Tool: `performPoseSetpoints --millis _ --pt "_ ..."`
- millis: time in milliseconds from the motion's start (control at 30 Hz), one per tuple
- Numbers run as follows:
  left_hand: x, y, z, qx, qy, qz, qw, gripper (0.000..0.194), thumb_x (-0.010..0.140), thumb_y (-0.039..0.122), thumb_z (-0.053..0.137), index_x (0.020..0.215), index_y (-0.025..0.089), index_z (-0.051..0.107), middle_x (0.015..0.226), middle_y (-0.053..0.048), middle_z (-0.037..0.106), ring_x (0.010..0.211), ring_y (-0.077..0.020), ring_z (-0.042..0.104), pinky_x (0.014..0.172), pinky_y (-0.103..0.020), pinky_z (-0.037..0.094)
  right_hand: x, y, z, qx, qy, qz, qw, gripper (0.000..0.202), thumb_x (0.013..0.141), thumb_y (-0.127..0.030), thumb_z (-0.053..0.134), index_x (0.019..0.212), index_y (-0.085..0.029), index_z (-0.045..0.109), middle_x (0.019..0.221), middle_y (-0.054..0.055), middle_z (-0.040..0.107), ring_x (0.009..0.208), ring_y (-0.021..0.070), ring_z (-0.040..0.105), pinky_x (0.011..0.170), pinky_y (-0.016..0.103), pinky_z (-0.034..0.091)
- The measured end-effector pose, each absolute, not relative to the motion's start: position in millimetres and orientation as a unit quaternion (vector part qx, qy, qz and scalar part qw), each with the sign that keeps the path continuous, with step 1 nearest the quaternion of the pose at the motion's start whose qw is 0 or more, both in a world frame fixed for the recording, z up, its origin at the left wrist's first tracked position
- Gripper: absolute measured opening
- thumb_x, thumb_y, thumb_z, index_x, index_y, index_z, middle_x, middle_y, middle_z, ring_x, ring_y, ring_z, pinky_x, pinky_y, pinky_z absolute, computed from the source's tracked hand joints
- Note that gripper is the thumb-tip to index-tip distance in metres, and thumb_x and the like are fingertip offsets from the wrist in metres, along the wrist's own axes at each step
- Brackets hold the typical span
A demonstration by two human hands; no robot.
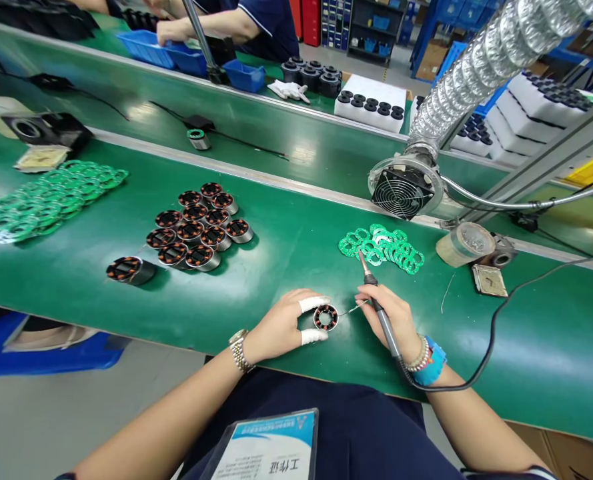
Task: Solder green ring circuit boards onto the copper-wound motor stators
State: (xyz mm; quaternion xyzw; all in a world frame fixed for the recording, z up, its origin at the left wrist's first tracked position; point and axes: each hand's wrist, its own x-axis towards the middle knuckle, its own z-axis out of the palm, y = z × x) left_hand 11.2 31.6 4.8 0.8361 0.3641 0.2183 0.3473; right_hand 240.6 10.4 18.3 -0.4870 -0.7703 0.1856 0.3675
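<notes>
My left hand point(283, 323), with white coverings on thumb and forefinger, grips a small ring-shaped motor stator point(319, 319) standing on the green bench. Copper windings and black slots show on its upper face. In my right hand point(396, 313) is a soldering iron point(387, 328), held like a pen, its tip pointing up and away from the stator. A thin silvery strand point(353, 309) runs from my right fingertips towards the stator's right side; whether it is solder or wire I cannot tell. Green ring circuit boards point(401, 250) lie in a loose pile beyond the iron.
Several wound stators point(191, 230) stand grouped at left, one apart point(130, 269). Further left lie sheets of green ring boards point(51, 200). A fan with a foil duct point(403, 192) hangs at right, above a tub point(463, 243) and sponge point(490, 280). A co-worker's arm point(211, 28) is across the bench.
</notes>
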Motion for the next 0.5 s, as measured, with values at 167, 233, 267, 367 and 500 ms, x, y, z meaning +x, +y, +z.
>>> performPoseSetpoints --millis 167,233,267,367,500 --pt "11 23 -1 0.849 0.388 0.208 0.294 0.047 0.071 0.042 0.068 0.112 0.022 0.056 0.101 -0.008 0.063 0.096 -0.0252 0.055 0.087 -0.044 0.042 236 5 17 -0.527 -0.645 0.386 0.397 0.031 0.079 -0.016 0.056 0.109 -0.023 0.049 0.094 0.005 0.068 0.077 0.0146 0.066 0.066 0.026 0.054" --pt "12 21 -4 0.844 0.397 0.217 0.288 0.043 0.072 0.039 0.067 0.11 0.021 0.056 0.099 -0.008 0.063 0.094 -0.0246 0.055 0.086 -0.043 0.042 235 3 18 -0.496 -0.578 0.5 0.412 0.037 0.078 -0.019 0.059 0.112 -0.024 0.044 0.102 0.007 0.065 0.074 0.0132 0.066 0.056 0.022 0.053" --pt "12 20 -6 0.841 0.4 0.221 0.29 0.042 0.073 0.038 0.067 0.11 0.021 0.056 0.099 -0.008 0.062 0.094 -0.0243 0.055 0.086 -0.042 0.042 234 2 18 -0.472 -0.553 0.544 0.419 0.04 0.077 -0.02 0.062 0.112 -0.025 0.043 0.107 0.008 0.064 0.072 0.0123 0.065 0.053 0.021 0.053" --pt "14 18 -10 0.828 0.415 0.229 0.299 0.048 0.072 0.037 0.067 0.115 0.022 0.051 0.102 -0.009 0.06 0.095 -0.0248 0.054 0.086 -0.042 0.043 234 1 19 -0.412 -0.521 0.621 0.416 0.047 0.071 -0.021 0.069 0.11 -0.026 0.044 0.115 0.009 0.06 0.071 0.0107 0.064 0.057 0.023 0.055" --pt "17 16 -11 0.813 0.429 0.236 0.314 0.059 0.066 0.045 0.071 0.113 0.02 0.049 0.107 -0.01 0.057 0.1 -0.0272 0.052 0.088 -0.044 0.042 237 1 17 -0.375 -0.514 0.659 0.401 0.053 0.066 -0.02 0.074 0.11 -0.026 0.045 0.117 0.008 0.059 0.085 0.0135 0.064 0.072 0.029 0.056"
